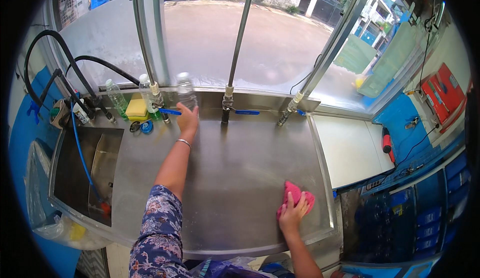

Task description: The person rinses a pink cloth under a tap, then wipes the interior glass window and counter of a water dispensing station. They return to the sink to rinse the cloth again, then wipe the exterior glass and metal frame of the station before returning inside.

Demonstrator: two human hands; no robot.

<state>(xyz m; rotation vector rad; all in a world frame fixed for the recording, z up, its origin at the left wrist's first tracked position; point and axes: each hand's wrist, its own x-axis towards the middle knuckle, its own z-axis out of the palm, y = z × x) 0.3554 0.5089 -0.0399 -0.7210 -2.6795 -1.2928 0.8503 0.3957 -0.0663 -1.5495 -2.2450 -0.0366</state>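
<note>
- My left hand (188, 119) is stretched out to the back of the steel table (240, 168), fingers wrapped round a clear plastic bottle (186, 92) that stands at the ledge under the window
- The bottle looks blurred, so I cannot tell whether it rests on the ledge or is just off it
- My right hand (292, 213) lies flat and spread on a pink cloth (298, 196), pressing it to the table near the front right corner
- Two more clear bottles (116, 96) stand further left along the same ledge, beside a yellow sponge (136, 108)
- Three upright pipes come down to the back of the table, with blue tap handles (247, 112) at their feet
- The sink (87, 168) sits at the left with a blue hose (80, 148) trailing into it
- As I judge it, the wiping is partly along: the middle of the table shines and is bare, while the strip by the ledge, where the bottles and sponge stand, looks not yet reached
- The cloth is at the near right, so I reckon the back and left of the surface are what is left
</note>
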